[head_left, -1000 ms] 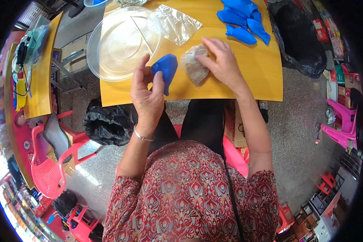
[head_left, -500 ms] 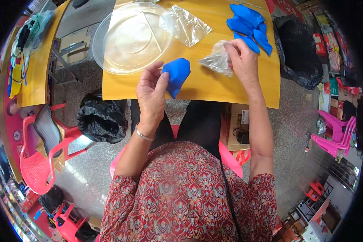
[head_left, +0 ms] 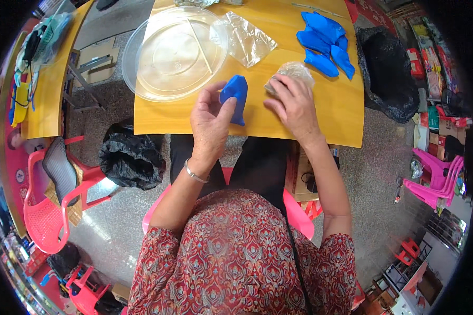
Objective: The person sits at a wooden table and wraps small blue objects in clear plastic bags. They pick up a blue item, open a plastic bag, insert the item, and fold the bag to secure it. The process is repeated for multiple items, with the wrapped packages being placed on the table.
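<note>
My left hand is closed, pinching a flat, blue, petal-shaped piece between thumb and fingers above the table's near edge. To its right, my right hand lies over a crumpled clear plastic bag on the table. Its fingers stretch across the bag and its thumb stands apart. Part of the bag is hidden under the fingers. Several more blue pieces lie loosely together at the far right. Beyond my hands is a flat, clear plastic packet, its edge against a large round translucent lid.
The yellow table ends just in front of my lap. A thin stick lies on the lid. Black bag-lined bins stand at the table's left and right. A red chair is at the left.
My right hand has moved left and nearer, from pinching the bag up to lying over it on the table. My left hand has shifted right, turning the blue piece more edge-on.
</note>
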{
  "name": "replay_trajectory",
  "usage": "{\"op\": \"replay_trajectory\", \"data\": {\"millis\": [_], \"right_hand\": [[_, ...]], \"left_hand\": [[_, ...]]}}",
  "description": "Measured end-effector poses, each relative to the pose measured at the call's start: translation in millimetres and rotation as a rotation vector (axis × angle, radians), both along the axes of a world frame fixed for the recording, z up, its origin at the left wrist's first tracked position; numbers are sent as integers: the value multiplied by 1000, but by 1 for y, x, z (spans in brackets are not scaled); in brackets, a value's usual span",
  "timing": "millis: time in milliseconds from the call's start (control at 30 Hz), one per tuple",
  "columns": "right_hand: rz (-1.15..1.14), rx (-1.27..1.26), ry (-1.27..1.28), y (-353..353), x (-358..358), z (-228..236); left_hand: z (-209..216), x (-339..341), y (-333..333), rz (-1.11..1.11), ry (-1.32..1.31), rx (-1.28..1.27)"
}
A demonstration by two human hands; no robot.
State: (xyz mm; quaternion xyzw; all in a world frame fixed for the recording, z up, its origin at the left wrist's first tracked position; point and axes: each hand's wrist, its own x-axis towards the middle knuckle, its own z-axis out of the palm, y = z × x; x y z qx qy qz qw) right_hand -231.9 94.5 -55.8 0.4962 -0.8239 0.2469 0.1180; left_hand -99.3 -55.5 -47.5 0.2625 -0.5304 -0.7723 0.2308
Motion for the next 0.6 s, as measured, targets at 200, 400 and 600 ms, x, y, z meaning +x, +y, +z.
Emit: {"op": "replay_trajectory", "data": {"millis": [200,400,600], "right_hand": [[-76,-171,-119,2,-17,-6],[-92,-536,-866,14,10,22],[17,-1166,-1801,4,15,6]], "left_hand": [[-5,-2,-1,-11,-42,-20],[-6,-7,0,19,-17,118],[0,-13,-1,-23,-77,414]]}}
